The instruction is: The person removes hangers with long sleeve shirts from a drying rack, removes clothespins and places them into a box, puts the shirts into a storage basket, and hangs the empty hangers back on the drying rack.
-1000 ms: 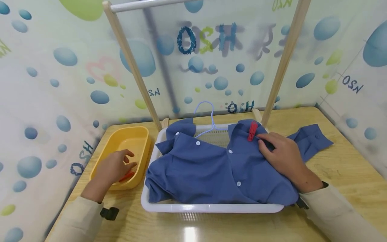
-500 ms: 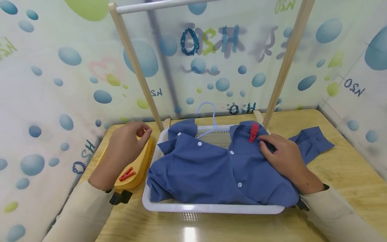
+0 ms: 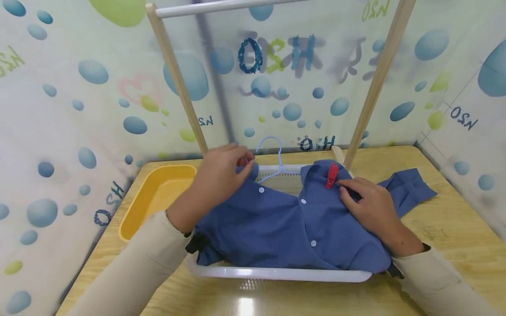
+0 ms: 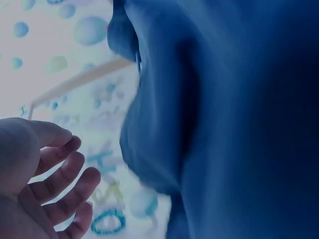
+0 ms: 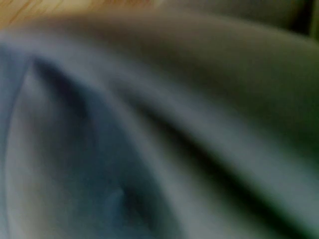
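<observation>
Left arm: pale sleeve point(image 3: 130, 267) enters from seven o'clock, slants up toward one to two o'clock, crossing in front of the yellow tray point(image 3: 164, 195).
Left hand point(image 3: 219, 173): at ten to eleven o'clock from the shirt's middle, by its collar side, back of the hand uppermost in the head view. Left wrist view shows the palm side, clear of the blue cloth. Contact at the fingertips: cannot tell from the head view.
Left fingers: loosely bent, thumb tip close to index tip, nothing seen in the grasp.
Right arm: comes in from four o'clock, forearm pointing toward ten to eleven.
Right hand point(image 3: 369, 204): on the shirt at two to three o'clock of its middle, just beside the red clip point(image 3: 331, 176).
Right fingers: thumb and index pinch blue cloth. Right wrist view badly blurred, mostly fabric.
Blue shirt point(image 3: 272, 224): spread over the white basket point(image 3: 276, 274), one cuff point(image 3: 415, 188) out past the right hand toward two to three o'clock, on the table point(image 3: 454, 219).
Red clip: upright with a slight tilt, on the collar side, one to two o'clock.
Hanger point(image 3: 280, 158): hook at twelve o'clock, arms running down toward the shirt.
Wooden frame point(image 3: 373, 92): behind the basket, uprights at eleven and one.
</observation>
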